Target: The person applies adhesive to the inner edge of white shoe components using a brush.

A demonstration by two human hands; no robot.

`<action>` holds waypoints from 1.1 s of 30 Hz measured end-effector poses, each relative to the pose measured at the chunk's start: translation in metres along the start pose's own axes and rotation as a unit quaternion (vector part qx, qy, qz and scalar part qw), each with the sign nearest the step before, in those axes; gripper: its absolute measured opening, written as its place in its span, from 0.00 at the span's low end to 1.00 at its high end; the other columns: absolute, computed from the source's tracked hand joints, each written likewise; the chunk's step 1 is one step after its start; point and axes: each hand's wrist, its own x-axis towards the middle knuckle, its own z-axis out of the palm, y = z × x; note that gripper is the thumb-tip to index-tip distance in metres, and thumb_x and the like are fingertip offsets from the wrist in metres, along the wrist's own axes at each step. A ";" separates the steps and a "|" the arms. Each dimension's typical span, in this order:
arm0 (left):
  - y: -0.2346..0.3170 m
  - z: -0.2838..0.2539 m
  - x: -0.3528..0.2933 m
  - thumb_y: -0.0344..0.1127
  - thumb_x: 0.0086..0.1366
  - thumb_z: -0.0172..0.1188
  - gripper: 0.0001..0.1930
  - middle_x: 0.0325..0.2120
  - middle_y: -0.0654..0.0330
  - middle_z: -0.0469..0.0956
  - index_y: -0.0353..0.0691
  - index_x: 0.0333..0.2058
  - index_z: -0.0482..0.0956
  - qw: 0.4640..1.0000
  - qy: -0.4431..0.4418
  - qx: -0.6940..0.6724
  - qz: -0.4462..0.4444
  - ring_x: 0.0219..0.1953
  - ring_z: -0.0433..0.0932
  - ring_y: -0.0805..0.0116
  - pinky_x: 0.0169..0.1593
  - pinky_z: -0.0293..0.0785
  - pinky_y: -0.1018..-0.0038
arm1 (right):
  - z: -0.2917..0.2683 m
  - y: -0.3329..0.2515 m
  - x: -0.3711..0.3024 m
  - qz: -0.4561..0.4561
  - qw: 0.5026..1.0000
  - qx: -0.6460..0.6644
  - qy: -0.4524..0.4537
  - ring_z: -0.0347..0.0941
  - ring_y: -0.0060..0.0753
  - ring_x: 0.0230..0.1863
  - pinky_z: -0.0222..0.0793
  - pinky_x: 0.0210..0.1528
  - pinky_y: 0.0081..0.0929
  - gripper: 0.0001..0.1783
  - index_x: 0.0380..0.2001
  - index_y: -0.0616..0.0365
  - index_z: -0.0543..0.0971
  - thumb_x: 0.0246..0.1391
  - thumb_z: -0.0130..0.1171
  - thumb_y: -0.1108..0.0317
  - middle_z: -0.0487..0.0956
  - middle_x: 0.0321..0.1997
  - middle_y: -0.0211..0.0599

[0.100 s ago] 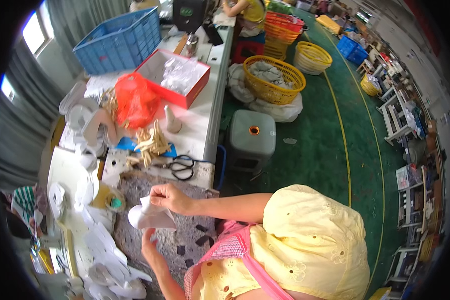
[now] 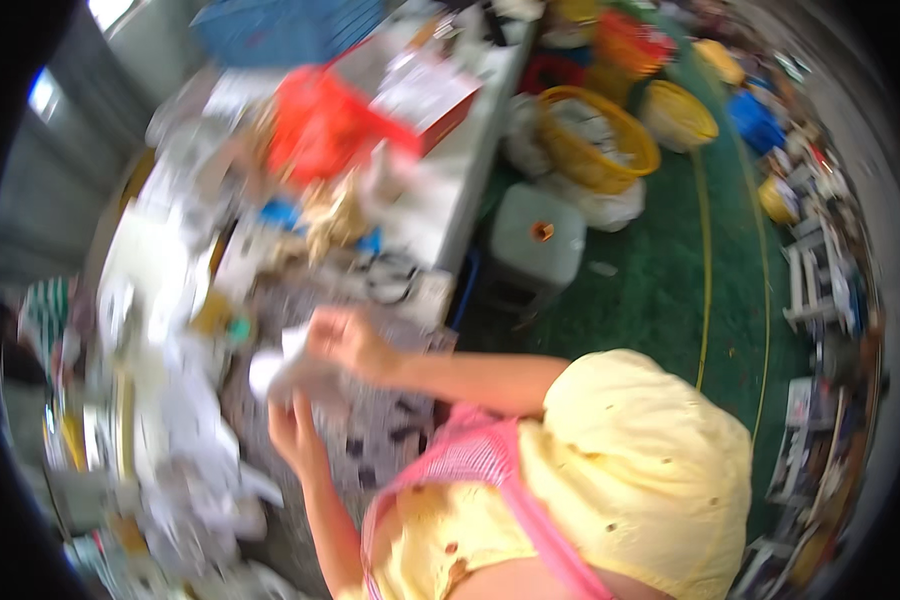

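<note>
My right hand pinches the upper edge of a white curved piece, a thin cup-like shape whose exact kind I cannot make out. From below, my left hand reaches the lower edge of that piece with its fingertips, which look closed on it, though motion blurs them. Both hands hover over a grey, worn work pad scattered with small black scraps. Beyond the right hand lie black-handled scissors and a heap of tan strips.
White curved pieces are piled on the left. Farther back are a red plastic bag, an open red box and a blue crate. Right of the table stand a grey stool and a yellow basket.
My left hand has risen to the lower edge of the white piece, from which it was slightly apart. The whole view has shifted and blurred.
</note>
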 end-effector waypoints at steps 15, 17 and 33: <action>-0.019 -0.068 -0.034 0.33 0.55 0.50 0.13 0.31 0.57 0.73 0.31 0.37 0.70 0.880 0.087 -0.416 -0.213 0.34 0.73 0.68 0.38 0.69 0.74 | 0.026 0.025 -0.009 0.202 0.960 -0.024 -0.191 0.67 0.15 0.27 0.64 0.30 0.13 0.10 0.32 0.64 0.74 0.43 0.56 0.72 0.75 0.25 0.29; -0.018 -0.079 -0.041 0.34 0.56 0.48 0.14 0.34 0.54 0.73 0.30 0.39 0.68 0.845 0.039 -0.476 -0.238 0.36 0.73 0.65 0.41 0.69 0.71 | 0.029 0.033 -0.008 0.283 0.929 0.090 -0.219 0.70 0.18 0.27 0.65 0.28 0.15 0.11 0.31 0.67 0.73 0.42 0.57 0.72 0.75 0.27 0.35; 0.002 -0.084 -0.060 0.33 0.55 0.52 0.15 0.36 0.59 0.71 0.35 0.41 0.65 0.889 0.179 -0.408 -0.106 0.39 0.70 0.73 0.42 0.66 0.77 | 0.057 0.048 -0.015 0.239 0.936 0.010 -0.260 0.69 0.19 0.32 0.66 0.36 0.18 0.14 0.34 0.67 0.72 0.41 0.57 0.72 0.75 0.30 0.35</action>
